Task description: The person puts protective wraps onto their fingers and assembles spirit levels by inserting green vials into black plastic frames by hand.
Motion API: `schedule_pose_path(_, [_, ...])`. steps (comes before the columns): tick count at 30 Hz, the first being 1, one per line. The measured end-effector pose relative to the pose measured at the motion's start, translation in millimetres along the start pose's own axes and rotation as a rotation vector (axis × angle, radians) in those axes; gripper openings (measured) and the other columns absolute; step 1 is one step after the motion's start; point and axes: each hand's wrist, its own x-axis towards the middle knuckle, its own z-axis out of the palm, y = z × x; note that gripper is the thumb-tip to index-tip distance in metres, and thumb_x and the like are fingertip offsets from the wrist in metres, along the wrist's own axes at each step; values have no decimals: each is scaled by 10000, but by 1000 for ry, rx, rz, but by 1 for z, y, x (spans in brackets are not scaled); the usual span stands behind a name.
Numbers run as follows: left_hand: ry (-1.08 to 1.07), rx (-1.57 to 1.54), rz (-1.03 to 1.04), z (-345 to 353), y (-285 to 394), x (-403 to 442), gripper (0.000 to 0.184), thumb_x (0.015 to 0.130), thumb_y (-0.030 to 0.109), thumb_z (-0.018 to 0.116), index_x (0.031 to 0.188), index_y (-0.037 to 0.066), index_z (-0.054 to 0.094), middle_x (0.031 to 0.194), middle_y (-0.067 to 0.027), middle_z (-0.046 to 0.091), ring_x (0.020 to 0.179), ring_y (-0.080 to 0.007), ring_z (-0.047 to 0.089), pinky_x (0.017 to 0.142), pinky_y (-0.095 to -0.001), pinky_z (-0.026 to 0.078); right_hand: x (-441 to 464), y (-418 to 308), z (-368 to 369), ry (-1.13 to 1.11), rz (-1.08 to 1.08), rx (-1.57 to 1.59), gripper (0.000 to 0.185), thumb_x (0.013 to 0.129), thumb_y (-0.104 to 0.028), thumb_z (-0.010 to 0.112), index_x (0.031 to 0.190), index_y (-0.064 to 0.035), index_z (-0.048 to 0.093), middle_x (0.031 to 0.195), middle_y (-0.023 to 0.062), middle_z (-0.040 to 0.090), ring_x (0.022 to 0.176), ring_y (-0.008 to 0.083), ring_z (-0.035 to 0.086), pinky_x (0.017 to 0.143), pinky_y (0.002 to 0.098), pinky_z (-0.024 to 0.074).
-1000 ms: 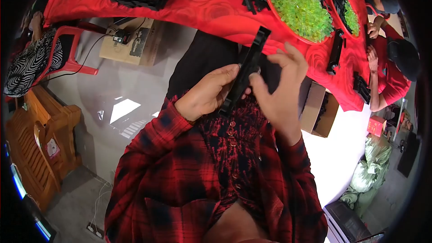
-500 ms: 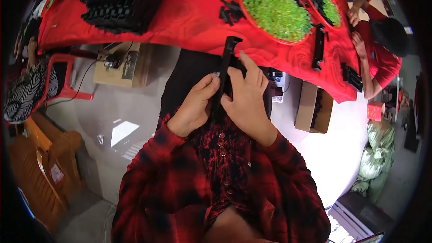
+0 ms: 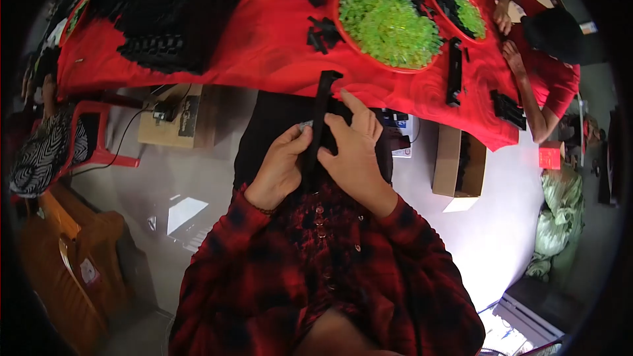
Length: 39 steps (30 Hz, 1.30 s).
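A long, narrow black plastic bar (image 3: 321, 102) with a hooked far end stands lengthwise between my hands, above my lap. My left hand (image 3: 280, 166) is closed along its left side; a small, shiny, greyish piece (image 3: 305, 125) shows at the thumb tip, too small to name. On the other side, my right hand (image 3: 356, 151) has its fingers apart, with thumb and index fingertips against or very near the bar. The bar's lower end blends into the dark clothing.
Across the red-covered table (image 3: 264, 59) are a basin of green pieces (image 3: 389, 26), a smaller basin (image 3: 458, 10), and a stack of black parts (image 3: 165, 20). A co-worker's arm (image 3: 524, 82) rests at the right. Cardboard boxes (image 3: 448, 161) (image 3: 173, 120) stand below.
The view has shifted, so the table sits lower and a little further left. My hands and the bar keep nearly the same arrangement.
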Motion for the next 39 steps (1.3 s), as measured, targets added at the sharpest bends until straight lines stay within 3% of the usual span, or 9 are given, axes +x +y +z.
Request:
schedule_pose_path(17, [19,-58,-36,-17,-4,12,225,1013,168,571,1193,33,577,1072,-38,642,983,-118,626,873,-282,532,1,2,9,4,-30,-20,478,674,-65,746,1130,-20,608,1495,205,335,1316,393,345,1096,495,218])
schedule_pose_path(24, [-51,-138,31,-15,12,11,251,989,161,608,1196,23,572,1117,-58,644,1043,-160,633,938,-317,515,21,-6,6,-4,-139,-40,510,681,-77,748,1167,-29,603,1501,226,329,1328,405,332,1084,505,221])
schedule_pose_path(29, [-65,-115,129,-6,43,13,271,996,162,597,1220,15,559,1125,-63,641,1046,-160,634,930,-315,527,51,-23,0,-2,-226,-52,484,678,-54,729,1134,33,593,1498,231,331,1308,402,330,1075,505,220])
schedule_pose_path(37, [-37,-118,180,-2,61,19,277,994,152,598,1232,18,552,1121,-56,641,1013,-153,641,902,-311,547,75,-28,4,-10,-287,-28,457,670,-47,717,1103,28,593,1478,232,352,1278,393,359,1067,503,243])
schedule_pose_path(39, [-11,-78,228,2,66,18,287,994,154,601,1241,20,545,1122,-46,637,1000,-134,634,886,-297,544,82,-30,3,25,-302,-90,455,655,-39,727,1088,10,594,1460,194,379,1264,368,385,1054,468,283])
